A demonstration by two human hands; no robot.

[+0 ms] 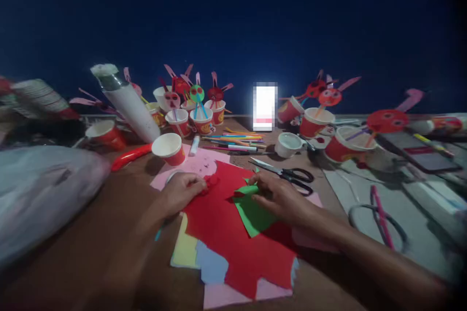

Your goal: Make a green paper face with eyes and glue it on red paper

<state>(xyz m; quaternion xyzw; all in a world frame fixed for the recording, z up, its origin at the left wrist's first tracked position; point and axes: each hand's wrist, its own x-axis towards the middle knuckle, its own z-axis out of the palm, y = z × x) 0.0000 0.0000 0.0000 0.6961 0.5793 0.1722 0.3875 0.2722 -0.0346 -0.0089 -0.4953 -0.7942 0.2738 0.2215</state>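
My left hand [182, 193] is closed, its fingertips pinching small crumpled red paper scraps [210, 183] over a large sheet of red paper [215, 223]. To the right, my right hand [279, 194] has thumb and fingers closed about the edge of a piece of green paper [255, 214], which lies on the red sheet. Small green bits stick up by those fingertips. Pink, yellow and blue sheets show from beneath the red one. Black-handled scissors [288, 173] lie just beyond my right hand. A white-and-red paper cup [168, 148] stands beyond my left hand.
Paper cups holding rabbit-faced paper figures [197, 95] stand along the back. Coloured sticks and pens [237, 142] lie mid-table, before a bright blurred screen [265, 104]. A red stapler-like object [131, 156] and a bulky plastic bag [51, 194] are left; another pair of scissors [379, 223] lies right.
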